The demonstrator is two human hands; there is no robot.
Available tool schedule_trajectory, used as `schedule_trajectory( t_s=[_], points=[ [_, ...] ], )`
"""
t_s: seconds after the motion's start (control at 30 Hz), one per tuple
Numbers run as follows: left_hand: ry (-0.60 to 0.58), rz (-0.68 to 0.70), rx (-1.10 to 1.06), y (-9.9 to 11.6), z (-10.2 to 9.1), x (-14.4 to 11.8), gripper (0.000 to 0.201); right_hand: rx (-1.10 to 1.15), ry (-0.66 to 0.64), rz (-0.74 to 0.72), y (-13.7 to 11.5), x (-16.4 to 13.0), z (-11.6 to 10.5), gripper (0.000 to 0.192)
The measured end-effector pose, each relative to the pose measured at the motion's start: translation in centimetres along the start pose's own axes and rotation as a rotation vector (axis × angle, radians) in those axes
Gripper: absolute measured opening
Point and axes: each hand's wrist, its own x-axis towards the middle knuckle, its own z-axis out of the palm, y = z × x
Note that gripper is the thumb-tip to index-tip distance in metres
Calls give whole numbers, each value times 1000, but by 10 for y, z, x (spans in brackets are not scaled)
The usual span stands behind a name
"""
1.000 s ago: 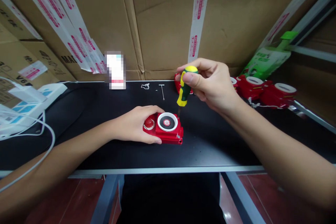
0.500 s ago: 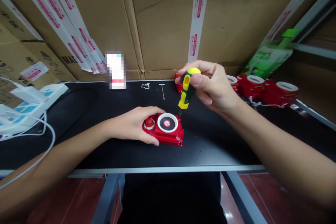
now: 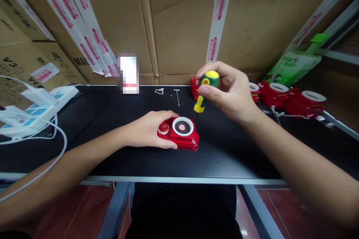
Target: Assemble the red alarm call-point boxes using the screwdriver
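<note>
A red device [image 3: 183, 142] with a round white ring, a dark centre and a red knob [image 3: 164, 127] at its left end rests on the black table. My left hand [image 3: 153, 130] is closed around its left end, thumb at the near side and fingers at the far side. In my right hand [image 3: 228, 91], a screwdriver [image 3: 199, 104] with a yellow and green handle is gripped between thumb and fingers. It leans slightly, its shaft pointing down at the device's far right corner. The exact contact of its tip is too small to make out. A screw [image 3: 193, 142] shows at the near right corner.
Behind the device lie a thin T-shaped metal tool [image 3: 177, 98] and a small white piece [image 3: 159, 91]. A red part [image 3: 193, 89] sits behind my right hand. More red devices [image 3: 305, 102] stand at right, near a green pouch [image 3: 297, 63]. A power strip [image 3: 42, 110] with cables is at left.
The whole view has shifted slightly, so things appear further right. My right fingers have changed position on the screwdriver handle, which looks turned. My left hand keeps its hold on the red device.
</note>
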Motion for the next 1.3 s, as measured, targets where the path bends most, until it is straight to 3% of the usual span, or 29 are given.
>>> schedule_trajectory(
  t_s=[0.2, 0.43, 0.93, 1.3],
  points=[
    [-9, 23, -3, -4, 0, 0, 75, -27, 177, -64, 7, -4, 15, 52],
    [-12, 8, -86, -4, 1, 1, 80, -19, 213, -21, -3, -6, 22, 48],
    [-18, 10, -61, -4, -3, 1, 78, 127, 59, -101, -1, -3, 8, 21],
    [-134, 37, -143, -12, -8, 0, 79, 349, -183, 6, 3, -1, -3, 29]
  ],
)
